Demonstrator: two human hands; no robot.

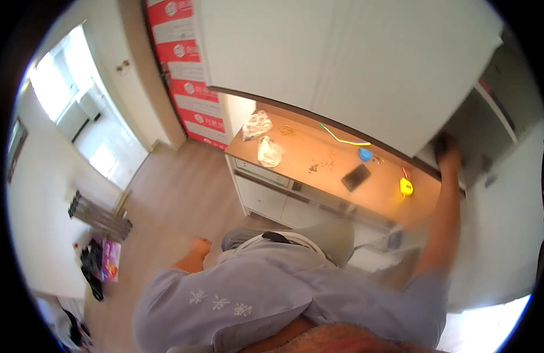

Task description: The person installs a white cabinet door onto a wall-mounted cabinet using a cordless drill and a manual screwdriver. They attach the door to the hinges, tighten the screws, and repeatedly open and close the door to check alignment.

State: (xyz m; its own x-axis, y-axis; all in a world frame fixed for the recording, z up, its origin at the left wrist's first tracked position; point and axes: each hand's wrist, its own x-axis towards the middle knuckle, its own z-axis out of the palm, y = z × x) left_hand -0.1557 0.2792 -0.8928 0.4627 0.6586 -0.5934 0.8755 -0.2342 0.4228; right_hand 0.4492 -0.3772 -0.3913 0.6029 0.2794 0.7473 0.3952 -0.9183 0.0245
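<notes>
My right arm reaches up to the right, and my right hand [451, 154] is at the open cabinet compartment [481, 132], by the lower edge of the white cabinet door [354, 65]. Something dark lies against its fingers; shadow and blur hide what it is and how the fingers are set. My left hand [201, 246] hangs low beside my body above the wooden floor, touching nothing I can see; its fingers are too small and blurred to read. Below my right hand, a yellow tape measure [406, 187] rests on the lit wooden counter [301, 154].
On the counter lie a dark phone [356, 177], a blue round item [365, 154], a bent yellow-green strip [342, 140], small loose hardware [313, 167] and two plastic bags [270, 151]. Drawers [260, 200] sit beneath. A red-and-white wrapped door [192, 88] stands behind.
</notes>
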